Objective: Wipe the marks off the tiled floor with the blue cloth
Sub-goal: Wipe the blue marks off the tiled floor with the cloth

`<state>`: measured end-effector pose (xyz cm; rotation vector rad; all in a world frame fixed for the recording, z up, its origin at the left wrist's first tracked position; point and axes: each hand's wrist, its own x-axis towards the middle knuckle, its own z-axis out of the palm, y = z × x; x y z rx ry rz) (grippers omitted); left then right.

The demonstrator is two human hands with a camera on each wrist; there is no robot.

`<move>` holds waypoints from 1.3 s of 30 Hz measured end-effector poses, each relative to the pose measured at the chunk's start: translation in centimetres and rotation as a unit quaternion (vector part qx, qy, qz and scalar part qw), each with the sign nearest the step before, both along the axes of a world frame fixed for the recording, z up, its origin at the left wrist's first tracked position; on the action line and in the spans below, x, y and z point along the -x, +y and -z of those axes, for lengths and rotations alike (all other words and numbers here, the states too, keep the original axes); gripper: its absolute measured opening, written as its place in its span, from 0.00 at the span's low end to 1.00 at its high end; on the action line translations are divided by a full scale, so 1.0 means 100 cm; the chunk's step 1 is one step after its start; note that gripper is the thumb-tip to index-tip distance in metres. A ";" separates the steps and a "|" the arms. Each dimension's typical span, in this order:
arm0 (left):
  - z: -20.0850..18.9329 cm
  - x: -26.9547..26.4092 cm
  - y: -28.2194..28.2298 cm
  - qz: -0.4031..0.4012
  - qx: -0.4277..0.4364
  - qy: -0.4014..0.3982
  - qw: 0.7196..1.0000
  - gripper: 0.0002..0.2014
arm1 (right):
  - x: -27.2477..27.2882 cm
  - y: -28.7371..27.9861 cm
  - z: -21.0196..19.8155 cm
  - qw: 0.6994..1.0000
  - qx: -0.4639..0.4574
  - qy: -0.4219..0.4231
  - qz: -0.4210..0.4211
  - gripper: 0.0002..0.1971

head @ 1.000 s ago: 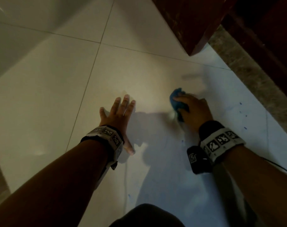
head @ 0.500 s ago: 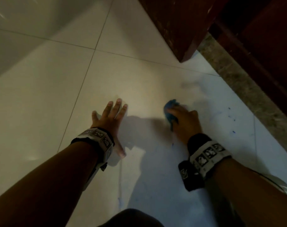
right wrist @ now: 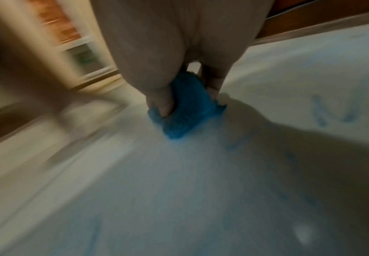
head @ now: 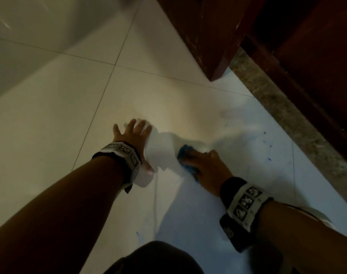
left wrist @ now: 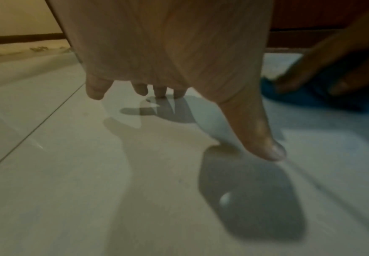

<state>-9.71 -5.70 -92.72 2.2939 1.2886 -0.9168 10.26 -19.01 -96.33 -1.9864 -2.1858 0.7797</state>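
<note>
The tiled floor (head: 56,119) fills most of the head view, pale and glossy, its grout lines crossing in the upper middle. A dark red-brown wooden cabinet (head: 307,56) takes the upper right, with a speckled stone strip (head: 287,119) running along its base.

Compared with a second ago, the right hand (head: 206,167) has dragged the blue cloth (head: 185,155) down and left, toward the frame's centre; the right wrist view is smeared with motion. I judge this a wiping stroke under way.

The right hand is clamped on the bunched cloth, thumb dug into it. The left hand (head: 132,135) lies flat with fingers spread, bracing on the tile.

Blue marks (head: 267,143) remain at right of centre, and another (head: 137,234) at lower centre, so wiping is unfinished.
</note>
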 end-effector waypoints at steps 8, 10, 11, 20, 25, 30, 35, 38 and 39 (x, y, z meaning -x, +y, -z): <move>0.023 -0.040 -0.026 0.041 0.012 -0.094 0.995 0.68 | -0.056 0.024 0.007 0.988 0.011 -0.002 0.154 0.23; 0.027 -0.048 -0.024 0.045 0.015 -0.099 0.994 0.69 | -0.027 0.015 0.007 0.995 -0.057 0.025 0.081 0.19; 0.028 -0.052 -0.021 0.047 0.022 -0.098 0.994 0.70 | -0.015 0.010 0.006 0.996 -0.069 0.053 0.022 0.18; 0.025 -0.069 -0.014 0.040 0.063 -0.076 0.994 0.71 | -0.087 0.041 0.014 0.977 0.012 -0.016 0.210 0.24; 0.020 -0.074 -0.010 0.036 0.072 -0.064 0.995 0.72 | -0.038 0.032 0.007 0.998 0.006 0.029 -0.051 0.24; 0.017 -0.075 -0.012 0.035 0.066 -0.060 0.995 0.72 | -0.109 0.060 0.007 0.969 0.009 -0.011 0.245 0.24; 0.018 -0.076 -0.009 0.042 0.075 -0.052 0.995 0.73 | -0.051 0.050 -0.005 0.998 -0.024 -0.019 0.056 0.24; 0.017 -0.076 -0.009 0.041 0.079 -0.049 0.995 0.74 | -0.054 0.050 -0.001 0.999 -0.015 0.010 -0.051 0.26; 0.017 -0.076 -0.009 0.040 0.079 -0.050 0.995 0.73 | -0.067 0.056 0.004 1.000 -0.006 0.009 -0.015 0.25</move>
